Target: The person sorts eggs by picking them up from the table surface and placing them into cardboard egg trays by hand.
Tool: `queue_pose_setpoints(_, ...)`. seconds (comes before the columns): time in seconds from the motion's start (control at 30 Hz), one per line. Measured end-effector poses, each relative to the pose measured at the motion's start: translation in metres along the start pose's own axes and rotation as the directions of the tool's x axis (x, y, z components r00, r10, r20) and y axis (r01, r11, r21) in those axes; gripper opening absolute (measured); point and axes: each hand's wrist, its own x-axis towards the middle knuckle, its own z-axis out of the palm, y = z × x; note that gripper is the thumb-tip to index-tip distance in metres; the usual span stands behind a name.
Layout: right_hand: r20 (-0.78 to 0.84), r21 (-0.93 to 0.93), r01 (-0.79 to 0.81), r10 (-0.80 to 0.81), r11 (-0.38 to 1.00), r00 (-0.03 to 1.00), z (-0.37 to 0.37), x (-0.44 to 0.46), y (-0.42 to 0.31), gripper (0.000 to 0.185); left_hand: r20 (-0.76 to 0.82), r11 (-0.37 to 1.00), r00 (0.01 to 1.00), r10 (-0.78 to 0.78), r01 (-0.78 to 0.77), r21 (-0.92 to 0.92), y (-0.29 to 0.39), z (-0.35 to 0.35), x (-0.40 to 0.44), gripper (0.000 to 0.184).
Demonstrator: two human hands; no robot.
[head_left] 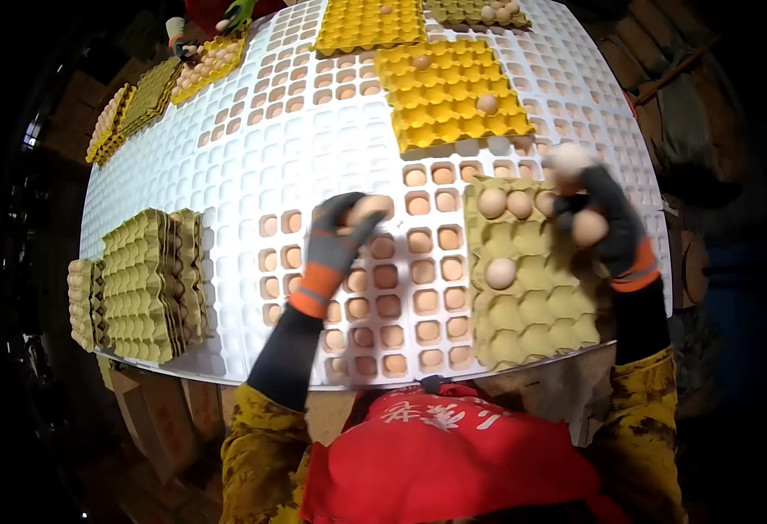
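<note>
My left hand (338,240), in a grey glove with an orange cuff, has its fingers around a brown egg (371,211) above the white foam tray (252,175), whose square cells hold many eggs. My right hand (609,223), gloved alike and blurred, holds eggs at the upper right of a green pulp tray (536,310). One egg (590,227) shows at its fingers, and a paler, smeared egg (569,162) is at its upper edge. Several eggs rest in the green tray's top row, and a single egg (500,273) sits lower down.
A yellow tray (449,96) with two eggs lies beyond the green one, another yellow tray (366,26) behind it. Stacked green trays (143,284) stand at the left. At the far left edge, another person's gloved hands (238,16) are near a yellow tray of eggs (210,68).
</note>
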Motion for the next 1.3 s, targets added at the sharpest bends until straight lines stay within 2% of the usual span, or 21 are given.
queue_pose_setpoints(0.03,0.022,0.078,-0.119,0.118,0.99,0.993,0.041,0.027,-0.01,0.044,-0.092,0.989,0.986,-0.142,0.144,0.021,-0.044,-0.03,0.0,0.042)
queue_pose_setpoints(0.1,0.066,0.222,-0.354,0.349,0.908,0.935,0.124,0.08,-0.028,0.038,-0.187,0.975,0.978,-0.096,0.13,0.179,-0.1,-0.082,0.01,0.041)
queue_pose_setpoints(0.13,0.1,-0.093,-0.137,0.146,0.986,0.984,0.157,0.101,-0.022,0.04,-0.186,0.965,0.982,-0.02,0.068,0.254,-0.108,-0.097,0.016,0.04)
queue_pose_setpoints(0.17,0.149,-0.422,-0.021,0.092,0.906,0.985,0.187,0.12,-0.01,0.045,-0.182,0.945,0.982,0.056,0.007,0.328,-0.11,-0.112,0.025,0.039)
queue_pose_setpoints(0.23,0.147,-0.573,-0.081,0.199,0.815,0.969,0.244,0.161,0.018,0.04,-0.19,0.911,0.979,0.075,0.011,0.413,-0.121,-0.115,0.045,0.035)
queue_pose_setpoints(0.3,0.058,-0.725,-0.1,0.206,0.682,0.977,0.29,0.189,0.042,0.033,-0.152,0.874,0.986,-0.069,0.134,0.468,-0.123,-0.11,0.062,0.038)
queue_pose_setpoints(0.4,0.105,-0.912,-0.037,0.32,0.409,0.942,0.334,0.212,0.074,0.031,0.012,0.72,0.986,-0.169,0.115,0.684,-0.133,-0.108,0.077,0.045)
queue_pose_setpoints(0.53,-0.077,-0.722,-0.177,0.177,0.669,0.981,0.33,0.189,0.089,0.04,-0.031,0.798,0.999,0.024,-0.001,0.603,-0.15,-0.128,0.071,0.037)
queue_pose_setpoints(0.57,-0.125,-0.715,-0.169,0.114,0.678,0.986,0.327,0.183,0.097,0.04,-0.041,0.726,0.982,0.182,-0.106,0.679,-0.158,-0.132,0.069,0.034)
queue_pose_setpoints(0.63,-0.01,-0.8,-0.119,0.185,0.588,0.983,0.321,0.182,0.109,0.039,0.091,0.684,0.996,0.011,-0.073,0.725,-0.169,-0.141,0.071,0.036)
queue_pose_setpoints(0.73,-0.158,-0.401,-0.427,0.398,0.81,0.904,0.309,0.186,0.085,0.036,-0.045,0.896,0.997,-0.062,0.076,0.438,-0.174,-0.154,0.074,0.032)
queue_pose_setpoints(0.77,-0.299,-0.227,-0.54,0.47,0.81,0.83,0.308,0.189,0.083,0.032,-0.147,0.974,0.979,-0.138,0.161,0.16,-0.173,-0.159,0.074,0.035)
queue_pose_setpoints(0.83,-0.475,-0.103,-0.281,0.201,0.954,0.857,0.309,0.189,0.119,0.031,-0.356,0.998,0.933,0.057,-0.043,0.048,-0.196,-0.162,0.073,0.039)
queue_pose_setpoints(0.9,-0.562,-0.086,-0.066,0.006,0.994,0.827,0.309,0.187,0.15,0.032,-0.301,0.99,0.944,0.135,-0.118,0.075,-0.221,-0.156,0.074,0.041)
queue_pose_setpoints(0.97,-0.369,-0.432,0.11,-0.286,0.895,0.884,0.303,0.177,0.187,0.043,0.023,0.686,0.959,0.282,-0.219,0.694,-0.257,-0.154,0.076,0.04)
queue_pose_setpoints(1.03,-0.397,-0.576,0.003,-0.282,0.818,0.874,0.306,0.166,0.152,0.043,-0.134,0.736,0.927,0.349,-0.183,0.651,-0.258,-0.143,0.079,0.039)
queue_pose_setpoints(1.07,-0.459,-0.493,0.002,-0.262,0.87,0.849,0.303,0.155,0.108,0.042,-0.183,0.815,0.928,0.326,-0.177,0.552,-0.252,-0.144,0.08,0.037)
queue_pose_setpoints(1.1,-0.501,-0.241,0.026,-0.147,0.97,0.853,0.299,0.144,0.094,0.039,-0.23,0.88,0.929,0.289,-0.163,0.446,-0.243,-0.141,0.081,0.036)
queue_pose_setpoints(1.17,-0.439,-0.086,-0.071,0.026,0.994,0.898,0.263,0.109,0.012,0.039,-0.221,0.995,0.97,0.1,-0.104,-0.007,-0.226,-0.123,0.078,0.035)
queue_pose_setpoints(1.2,-0.411,-0.035,-0.108,0.084,0.993,0.908,0.24,0.09,-0.022,0.039,-0.165,0.977,0.971,0.174,-0.149,0.154,-0.19,-0.114,0.076,0.036)
queue_pose_setpoints(1.3,-0.449,-0.175,-0.256,0.154,0.951,0.88,0.145,0.034,-0.049,0.042,-0.066,0.981,0.985,0.162,-0.168,-0.095,-0.091,-0.06,0.063,0.037)
